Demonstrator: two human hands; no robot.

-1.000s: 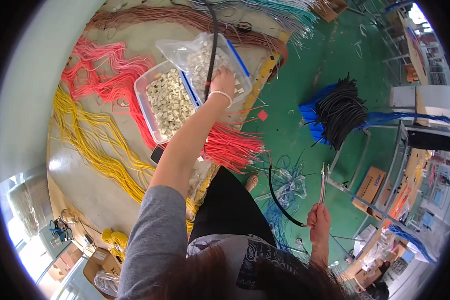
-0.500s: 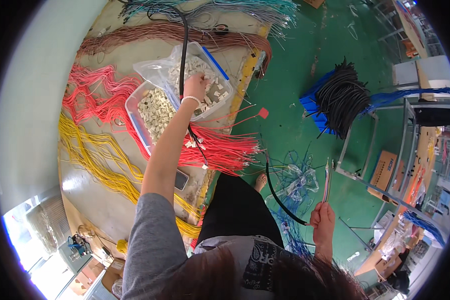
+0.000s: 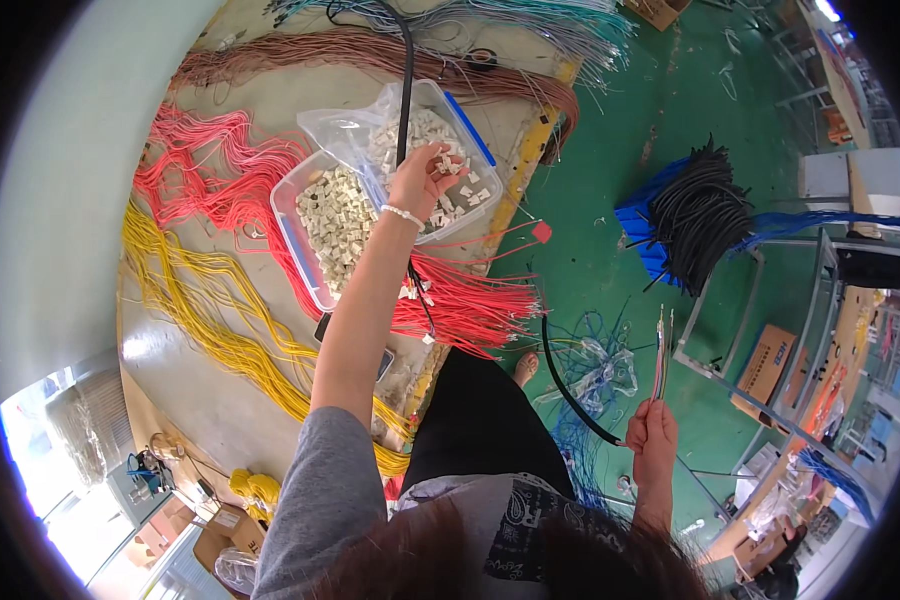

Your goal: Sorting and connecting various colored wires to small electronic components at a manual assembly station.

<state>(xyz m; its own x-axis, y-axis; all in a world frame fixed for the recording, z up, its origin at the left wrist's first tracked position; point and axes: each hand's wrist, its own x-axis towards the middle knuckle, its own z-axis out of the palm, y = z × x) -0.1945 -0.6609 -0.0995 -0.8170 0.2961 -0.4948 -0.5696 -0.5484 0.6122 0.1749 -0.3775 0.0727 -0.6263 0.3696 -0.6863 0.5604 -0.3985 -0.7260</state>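
Near the desk's (image 3: 200, 400) right edge, connectors (image 3: 449, 164) have been scooped into the open left hand (image 3: 419, 184), cable (image 3: 570, 402) gripped in the right hand (image 3: 654, 436).

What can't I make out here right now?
Head view, throughout:
White connectors at the left hand: count unclear; tiny, overlapped by fingers.
Thin wires at the right hand: tips too small to tell; lower stretch hidden by its grip.
Smartphone-like slab: mostly behind the left forearm.
Black cable by the left hand: upper run cut off by the top edge.
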